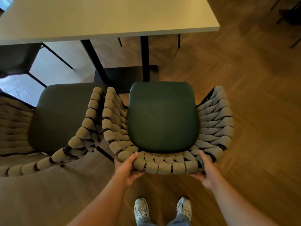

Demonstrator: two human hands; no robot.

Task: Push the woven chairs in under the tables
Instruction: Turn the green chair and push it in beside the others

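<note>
I have the grey-beige woven chair with the dark green seat cushion straight ahead of both hands, its curved back toward me and its open front facing the pale rectangular table top. That is the line the push turns on: front-to-back axis pointing at the table edge, the seat standing on the herringbone wood floor and, by my reading, not yet under the top.

The hands sit evenly on the back rim, neither nearer than the other. The left hand grips the left curve – thumb laid over the thick woven cord, fingers curled beneath it. The right hand holds the right curve – thumb along the inside of the weave, fingers wrapped under the rim, their tips hidden.

A black upright table leg stands just ahead of the seat's front edge. A second woven chair with a grey seat stands just beside on the left, armrests almost touching, so I'd judge there is little room to swing.
</note>
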